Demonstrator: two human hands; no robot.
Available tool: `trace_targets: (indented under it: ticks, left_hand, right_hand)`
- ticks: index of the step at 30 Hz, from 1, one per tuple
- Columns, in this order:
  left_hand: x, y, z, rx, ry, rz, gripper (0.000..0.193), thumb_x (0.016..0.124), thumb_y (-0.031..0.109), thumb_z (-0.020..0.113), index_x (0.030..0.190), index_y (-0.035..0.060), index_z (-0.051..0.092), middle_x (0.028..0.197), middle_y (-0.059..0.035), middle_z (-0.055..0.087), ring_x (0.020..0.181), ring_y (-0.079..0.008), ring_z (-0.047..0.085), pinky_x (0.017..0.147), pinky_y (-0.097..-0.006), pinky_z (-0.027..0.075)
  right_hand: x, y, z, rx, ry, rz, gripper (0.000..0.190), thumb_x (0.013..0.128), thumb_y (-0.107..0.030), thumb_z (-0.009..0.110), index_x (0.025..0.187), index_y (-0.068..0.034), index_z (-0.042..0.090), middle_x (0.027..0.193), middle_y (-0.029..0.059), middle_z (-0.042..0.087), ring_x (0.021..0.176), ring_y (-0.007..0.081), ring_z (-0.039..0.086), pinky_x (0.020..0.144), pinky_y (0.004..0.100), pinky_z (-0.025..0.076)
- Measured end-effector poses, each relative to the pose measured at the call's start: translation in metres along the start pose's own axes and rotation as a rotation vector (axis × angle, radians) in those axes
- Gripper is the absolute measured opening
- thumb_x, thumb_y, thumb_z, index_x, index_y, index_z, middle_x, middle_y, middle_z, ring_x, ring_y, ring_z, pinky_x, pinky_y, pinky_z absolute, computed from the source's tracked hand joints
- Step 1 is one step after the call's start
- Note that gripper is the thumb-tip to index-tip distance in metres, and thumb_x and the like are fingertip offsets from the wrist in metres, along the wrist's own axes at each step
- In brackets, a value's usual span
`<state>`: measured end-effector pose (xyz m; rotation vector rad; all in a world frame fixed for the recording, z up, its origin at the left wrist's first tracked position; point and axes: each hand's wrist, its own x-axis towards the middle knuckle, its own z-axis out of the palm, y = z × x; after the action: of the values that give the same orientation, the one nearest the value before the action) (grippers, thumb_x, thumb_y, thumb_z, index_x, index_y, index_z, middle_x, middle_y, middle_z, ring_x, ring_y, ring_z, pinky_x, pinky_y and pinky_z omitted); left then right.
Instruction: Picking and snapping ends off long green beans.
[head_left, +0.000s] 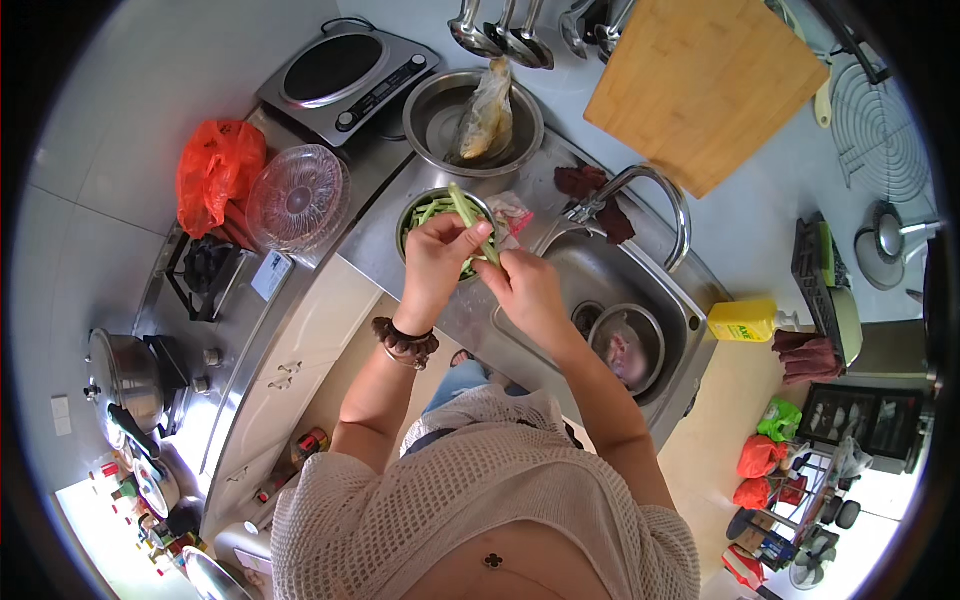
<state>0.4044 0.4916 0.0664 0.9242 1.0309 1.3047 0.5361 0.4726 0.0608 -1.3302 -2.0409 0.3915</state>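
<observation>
My left hand (442, 259) pinches a pale green vegetable stalk (464, 208) between thumb and fingers. On the stalk's lower end, close to the first, my right hand (531, 294) has its fingers closed. Both hands are above the near edge of a round metal bowl (403, 223), partly covering it. Cut green stalk pieces (431, 214) lie inside that bowl. Just right of it is a crumpled white and pink plastic wrapper (511, 210). Behind stands a larger metal basin (420, 124) with a fish (484, 131) in it, partly wrapped in clear plastic.
At right is a steel sink (577, 266) with a curved faucet (679, 202) and a metal bowl (658, 337) of raw meat in water. Leftward are an electric hot plate (337, 71), a clear ribbed bowl (298, 199), a red plastic bag (217, 176) and a gas stove burner (202, 274).
</observation>
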Motion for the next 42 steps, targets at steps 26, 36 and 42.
trace_targets:
  ticks: [26, 36, 42]
  left_hand:
    - [-0.037, 0.013, -0.017, 0.545, -0.189, 0.187, 0.024, 0.066, 0.012, 0.072, 0.085, -0.0011, 0.063, 0.068, -0.0075, 0.060, 0.061, -0.0113, 0.056, 0.056, -0.0238, 0.045]
    - [-0.036, 0.002, -0.034, 0.300, -0.136, 0.137, 0.016, 0.075, 0.003, 0.062, 0.090, -0.0037, 0.059, 0.077, -0.0084, 0.061, 0.070, -0.0147, 0.061, 0.060, -0.0235, 0.048]
    - [-0.040, -0.013, -0.046, -0.318, -0.071, -0.189, 0.011, 0.083, 0.006, 0.053, 0.088, -0.0036, 0.055, 0.081, -0.0065, 0.059, 0.070, -0.0134, 0.057, 0.066, -0.0253, 0.048]
  right_hand:
    - [0.018, -0.010, -0.029, 0.293, -0.177, -0.032, 0.020, 0.077, -0.018, 0.059, 0.073, 0.000, 0.053, 0.060, 0.0082, 0.053, 0.054, 0.0254, 0.053, 0.050, 0.0331, 0.042]
    - [0.006, -0.024, -0.013, -0.351, -0.168, -0.420, 0.016, 0.070, -0.016, 0.060, 0.067, -0.005, 0.048, 0.062, 0.0055, 0.049, 0.059, 0.0198, 0.054, 0.049, 0.0301, 0.043]
    - [0.005, -0.027, 0.006, -0.219, -0.031, -0.522, 0.017, 0.072, -0.014, 0.060, 0.068, -0.006, 0.046, 0.062, 0.0044, 0.045, 0.057, 0.0188, 0.050, 0.047, 0.0305, 0.041]
